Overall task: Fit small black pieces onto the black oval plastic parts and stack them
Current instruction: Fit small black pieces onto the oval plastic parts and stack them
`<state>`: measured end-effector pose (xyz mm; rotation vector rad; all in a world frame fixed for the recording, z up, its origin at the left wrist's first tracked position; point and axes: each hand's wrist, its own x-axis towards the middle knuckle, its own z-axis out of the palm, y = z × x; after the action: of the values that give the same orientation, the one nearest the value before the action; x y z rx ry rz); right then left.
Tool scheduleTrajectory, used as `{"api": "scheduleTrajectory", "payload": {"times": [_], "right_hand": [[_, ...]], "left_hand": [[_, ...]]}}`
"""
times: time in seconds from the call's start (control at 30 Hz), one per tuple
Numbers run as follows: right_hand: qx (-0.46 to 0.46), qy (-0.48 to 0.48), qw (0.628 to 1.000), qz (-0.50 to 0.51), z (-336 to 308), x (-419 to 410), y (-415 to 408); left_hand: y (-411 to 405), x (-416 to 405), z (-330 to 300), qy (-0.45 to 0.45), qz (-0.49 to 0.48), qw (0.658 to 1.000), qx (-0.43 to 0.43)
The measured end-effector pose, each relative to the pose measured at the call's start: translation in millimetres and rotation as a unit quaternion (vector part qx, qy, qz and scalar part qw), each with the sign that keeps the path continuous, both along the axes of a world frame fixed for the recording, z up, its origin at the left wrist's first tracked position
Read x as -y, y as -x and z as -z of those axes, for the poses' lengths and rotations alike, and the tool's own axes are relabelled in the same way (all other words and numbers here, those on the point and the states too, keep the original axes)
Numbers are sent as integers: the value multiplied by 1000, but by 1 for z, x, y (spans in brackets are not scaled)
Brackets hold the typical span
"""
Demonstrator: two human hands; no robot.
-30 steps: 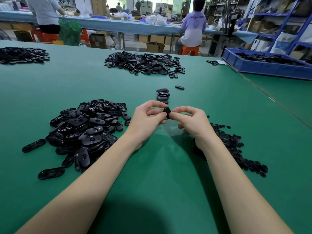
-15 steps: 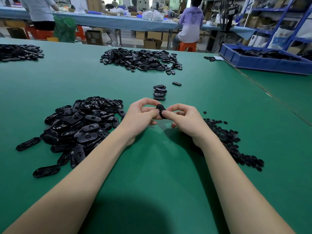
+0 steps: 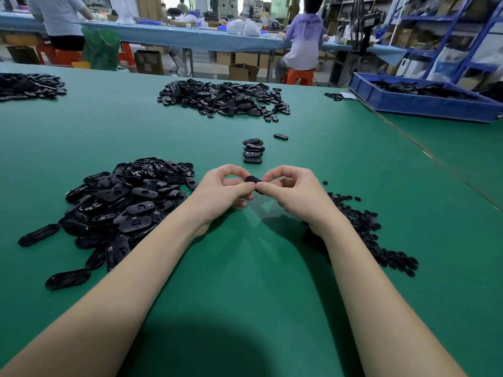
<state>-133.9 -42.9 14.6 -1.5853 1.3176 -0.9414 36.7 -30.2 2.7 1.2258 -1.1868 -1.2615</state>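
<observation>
Head cam: we've got both hands, left hand [image 3: 223, 190] and right hand [image 3: 290, 190], pinching one oval part [image 3: 252, 180] above the table; looks like we're mid-fit. Next we'd set it on the stack [image 3: 253, 151] just beyond, squarely.

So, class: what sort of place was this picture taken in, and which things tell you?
Probably a factory assembly floor: heaps of identical oval parts on a long green table, a blue bin of more, and other workers at benches.
</observation>
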Motion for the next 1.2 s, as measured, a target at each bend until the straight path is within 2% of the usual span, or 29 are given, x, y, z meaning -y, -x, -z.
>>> {"api": "scheduleTrajectory", "payload": {"times": [0.2,0.67,0.87,1.07,1.2], "right_hand": [[31,-2,999,-21,-4,-1,2],[8,-10,999,-48,-4,-2,6],[-1,-26,999,-27,-1,1,2],[-18,-35,998,-44,-2,3,2],[-16,-34,999,-20,-1,3,2]], "left_hand": [[-2,0,1,-18,17,998,-62],[-6,1,3,-26,37,997,-69],[-7,-1,3,-17,64,996,-58],[-6,-2,2,-28,49,996,-67],[-5,-2,3,-29,47,997,-55]]}}
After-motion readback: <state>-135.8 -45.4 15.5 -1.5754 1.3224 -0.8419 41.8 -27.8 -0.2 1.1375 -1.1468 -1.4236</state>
